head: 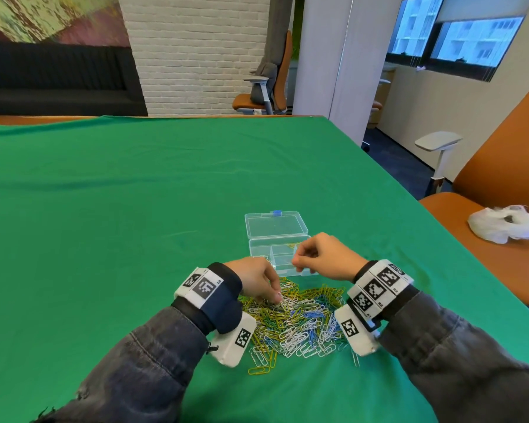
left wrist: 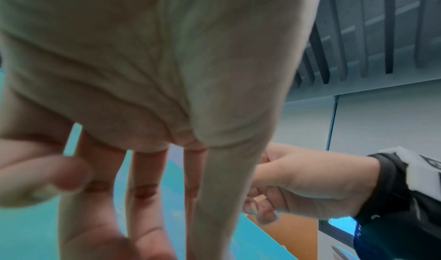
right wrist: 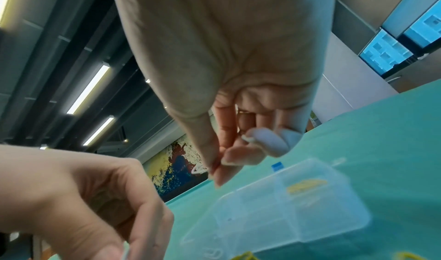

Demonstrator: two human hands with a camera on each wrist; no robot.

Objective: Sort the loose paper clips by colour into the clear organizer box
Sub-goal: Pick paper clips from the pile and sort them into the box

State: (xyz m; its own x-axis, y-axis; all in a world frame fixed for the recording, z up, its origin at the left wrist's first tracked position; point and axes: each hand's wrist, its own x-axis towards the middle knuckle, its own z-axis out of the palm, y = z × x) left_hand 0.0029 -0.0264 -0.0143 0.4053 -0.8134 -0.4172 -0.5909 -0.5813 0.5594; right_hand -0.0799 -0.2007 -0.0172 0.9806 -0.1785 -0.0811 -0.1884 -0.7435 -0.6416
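While my left hand dips its fingertips into the mixed heap of yellow, white, blue and green wire paper clips on the green tablecloth, fingers curled down on a white clip in the pile, my right hand hovers over the clear plastic organizer box just beyond the heap. From the head camera I cannot tell what the right hand carries; only the right wrist camera shows a white paper clip pinched between thumb and forefinger above the box, with yellow clips lying in one far compartment and pale clips in a near one. My left wrist camera is mostly blurred palm, with the right hand at its right edge. The cloth covers a wide table; behind stand a white brick pillar, orange office chairs and windows. A crumpled white plastic bag sits on the chair seat at right. The box's lid lies flipped open away from me, blue latch at the far edge, long axis running left to right.
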